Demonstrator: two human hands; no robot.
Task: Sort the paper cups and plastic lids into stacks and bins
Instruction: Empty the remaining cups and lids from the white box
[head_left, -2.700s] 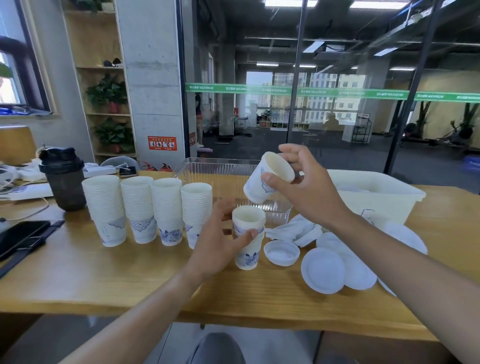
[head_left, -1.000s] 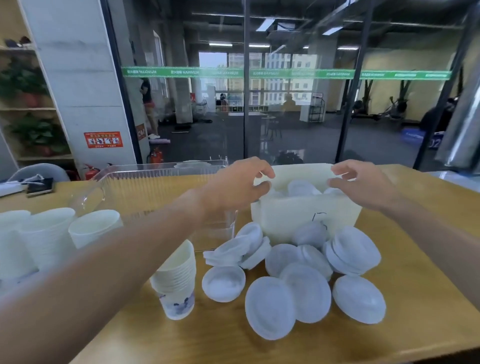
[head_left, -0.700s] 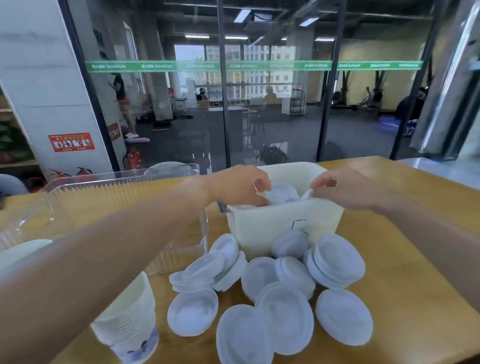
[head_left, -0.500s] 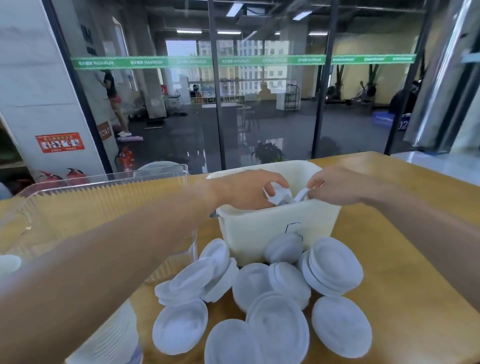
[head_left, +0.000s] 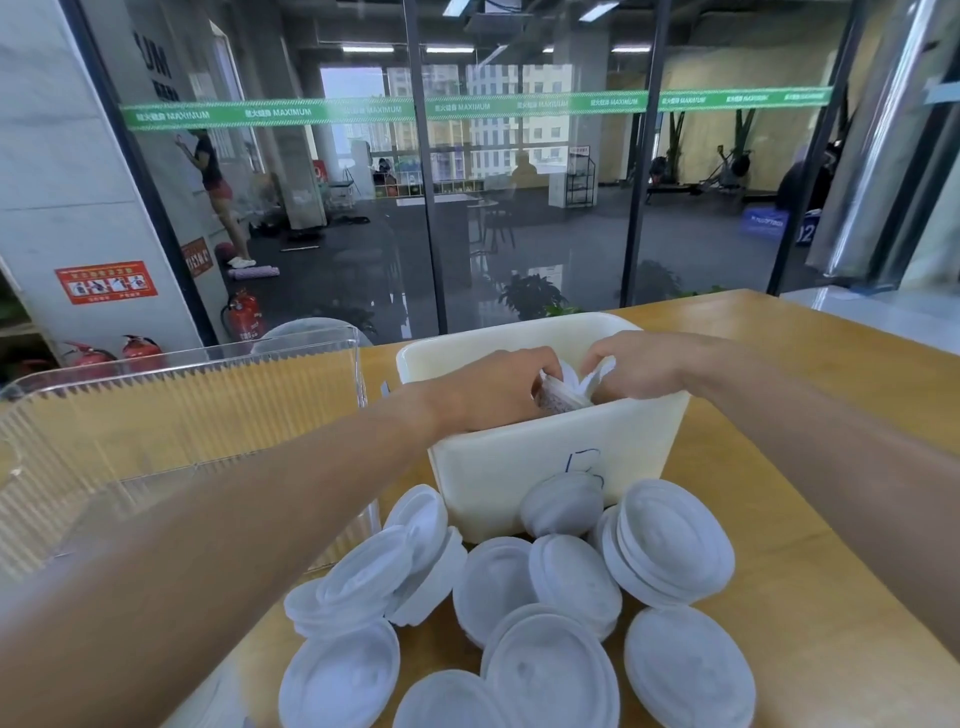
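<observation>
Both my hands reach into a cream plastic bin (head_left: 550, 467) at the middle of the wooden table. My left hand (head_left: 493, 389) and my right hand (head_left: 644, 364) close together around a bunch of white plastic lids (head_left: 569, 387) inside the bin; the lids stand on edge between my fingers. Several more white lids (head_left: 550, 670) lie loose and overlapping on the table in front of the bin. Two or three of them form a small stack (head_left: 670, 540) at the right. The paper cups are out of view.
A clear ribbed plastic bin (head_left: 171, 415) stands to the left of the cream bin, close to my left forearm. The wooden table (head_left: 810, 519) extends to the right. A glass wall runs behind the table's far edge.
Earlier I was stacking paper cups at the left. My view has swung right and both hands have gone down into the cream bin and closed on lids there.
</observation>
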